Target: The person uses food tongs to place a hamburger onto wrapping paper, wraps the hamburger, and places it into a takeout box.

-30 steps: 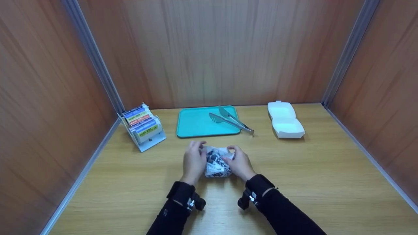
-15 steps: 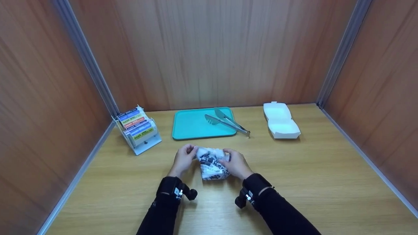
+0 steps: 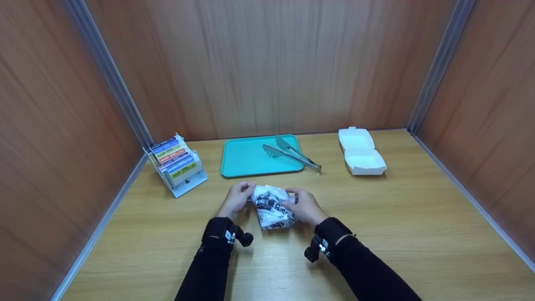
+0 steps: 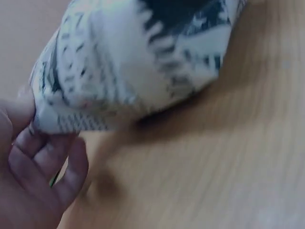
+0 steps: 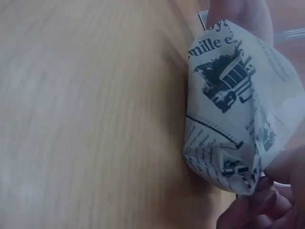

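A bundle wrapped in white paper with black newspaper-style print [image 3: 273, 209] sits just above or on the wooden table, between both hands. My left hand [image 3: 236, 200] pinches the bundle's far left corner between thumb and fingers. In the left wrist view, the thumb of that hand [image 4: 35, 176] lies against the paper's folded edge. My right hand [image 3: 307, 207] grips the right side, thumb towards me. Creased folds of the wrapper [image 5: 228, 105] show in the right wrist view, where fingers [image 5: 259, 205] pinch its pointed corner. What the paper encloses is hidden.
Behind the hands lies a turquoise tray [image 3: 242, 161] with metal tongs [image 3: 294, 158] resting across its right edge. An open white clamshell box [image 3: 363, 152] stands at the back right. At the left is a holder with several printed packets [image 3: 175, 161]. Wooden panels [image 3: 259, 67] enclose the table.
My left hand has shifted from the bundle's side to its far left corner and now pinches there. The right hand keeps its grip. The head view has shifted slightly.
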The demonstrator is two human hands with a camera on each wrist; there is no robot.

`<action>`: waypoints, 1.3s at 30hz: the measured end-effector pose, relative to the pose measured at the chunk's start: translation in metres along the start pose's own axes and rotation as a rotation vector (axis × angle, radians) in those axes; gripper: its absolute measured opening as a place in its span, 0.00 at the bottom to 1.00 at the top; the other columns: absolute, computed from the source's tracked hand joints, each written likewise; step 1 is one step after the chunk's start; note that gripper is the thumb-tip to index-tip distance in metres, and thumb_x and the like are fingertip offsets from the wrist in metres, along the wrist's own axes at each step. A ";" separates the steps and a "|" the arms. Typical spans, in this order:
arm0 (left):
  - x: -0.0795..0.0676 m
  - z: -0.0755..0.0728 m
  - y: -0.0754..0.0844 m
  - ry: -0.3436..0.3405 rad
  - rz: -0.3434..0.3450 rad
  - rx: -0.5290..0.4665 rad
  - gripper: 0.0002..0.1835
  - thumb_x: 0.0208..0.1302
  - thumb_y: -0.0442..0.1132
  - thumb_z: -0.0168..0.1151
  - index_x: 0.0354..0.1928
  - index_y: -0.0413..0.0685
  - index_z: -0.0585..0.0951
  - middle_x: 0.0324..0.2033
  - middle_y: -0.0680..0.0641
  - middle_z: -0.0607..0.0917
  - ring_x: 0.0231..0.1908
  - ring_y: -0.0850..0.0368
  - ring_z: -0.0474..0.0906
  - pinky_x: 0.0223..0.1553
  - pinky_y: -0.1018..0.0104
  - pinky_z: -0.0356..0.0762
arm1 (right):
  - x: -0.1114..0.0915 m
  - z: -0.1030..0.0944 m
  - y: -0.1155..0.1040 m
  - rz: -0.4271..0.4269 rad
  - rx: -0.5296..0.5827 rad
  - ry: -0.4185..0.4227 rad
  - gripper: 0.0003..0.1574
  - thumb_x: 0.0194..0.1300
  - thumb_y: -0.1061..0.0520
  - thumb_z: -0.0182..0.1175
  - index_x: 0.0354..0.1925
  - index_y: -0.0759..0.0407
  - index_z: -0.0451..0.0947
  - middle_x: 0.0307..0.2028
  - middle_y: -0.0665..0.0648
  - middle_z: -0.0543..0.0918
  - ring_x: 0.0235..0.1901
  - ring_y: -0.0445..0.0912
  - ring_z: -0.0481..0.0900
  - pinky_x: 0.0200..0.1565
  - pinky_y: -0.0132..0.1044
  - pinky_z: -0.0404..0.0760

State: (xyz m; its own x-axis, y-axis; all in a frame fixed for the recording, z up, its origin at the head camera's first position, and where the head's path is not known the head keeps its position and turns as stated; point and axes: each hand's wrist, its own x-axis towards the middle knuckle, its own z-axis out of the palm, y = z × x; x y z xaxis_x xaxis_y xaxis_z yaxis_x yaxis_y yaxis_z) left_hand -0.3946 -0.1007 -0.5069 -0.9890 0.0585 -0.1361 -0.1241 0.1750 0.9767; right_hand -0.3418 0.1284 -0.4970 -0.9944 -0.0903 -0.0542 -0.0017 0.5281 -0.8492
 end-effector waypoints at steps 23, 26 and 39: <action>-0.024 -0.013 -0.009 -0.061 -0.009 -0.063 0.09 0.80 0.34 0.60 0.38 0.41 0.83 0.40 0.46 0.84 0.40 0.55 0.84 0.49 0.60 0.87 | 0.011 0.010 0.006 0.104 0.067 0.214 0.07 0.79 0.60 0.60 0.43 0.64 0.80 0.41 0.59 0.81 0.44 0.51 0.79 0.50 0.44 0.79; -0.026 -0.009 -0.007 -0.018 0.031 0.022 0.11 0.80 0.37 0.61 0.34 0.45 0.80 0.40 0.48 0.83 0.42 0.56 0.81 0.49 0.62 0.84 | 0.011 0.007 0.008 0.003 -0.020 0.214 0.03 0.77 0.61 0.63 0.43 0.61 0.79 0.37 0.57 0.81 0.39 0.50 0.80 0.46 0.44 0.79; -0.033 -0.004 -0.008 0.059 0.008 0.038 0.12 0.81 0.38 0.60 0.35 0.42 0.81 0.40 0.45 0.81 0.40 0.53 0.82 0.42 0.62 0.88 | 0.007 -0.009 0.010 -0.986 -0.597 0.132 0.17 0.56 0.73 0.72 0.40 0.56 0.90 0.42 0.52 0.88 0.44 0.49 0.85 0.47 0.40 0.88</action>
State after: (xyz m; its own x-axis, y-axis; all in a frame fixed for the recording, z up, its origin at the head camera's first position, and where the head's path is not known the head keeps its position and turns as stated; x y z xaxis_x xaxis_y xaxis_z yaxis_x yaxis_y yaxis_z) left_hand -0.3611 -0.1083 -0.5096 -0.9931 0.0018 -0.1171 -0.1140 0.2124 0.9705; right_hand -0.3494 0.1407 -0.5011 -0.5373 -0.6143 0.5780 -0.7962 0.5954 -0.1074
